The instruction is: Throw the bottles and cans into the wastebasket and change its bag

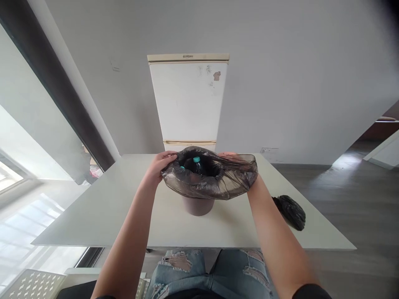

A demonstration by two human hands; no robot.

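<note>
A small round bin point(198, 206) stands on the white table point(93, 207), lined with a thin dark plastic bag point(215, 182) whose edge is folded out over the rim. Inside I see a bottle with a teal cap point(196, 160). My left hand point(158, 167) grips the bag's edge on the left side, fingers curled over it. My right hand point(232, 157) is at the far right edge of the bag, mostly hidden under the plastic; only the knuckles show.
A crumpled black bag point(291, 211) lies on the table near its right edge. A white fridge point(188, 101) stands against the wall behind the table. A window is at the left, and a perforated white chair point(31, 284) is at the lower left.
</note>
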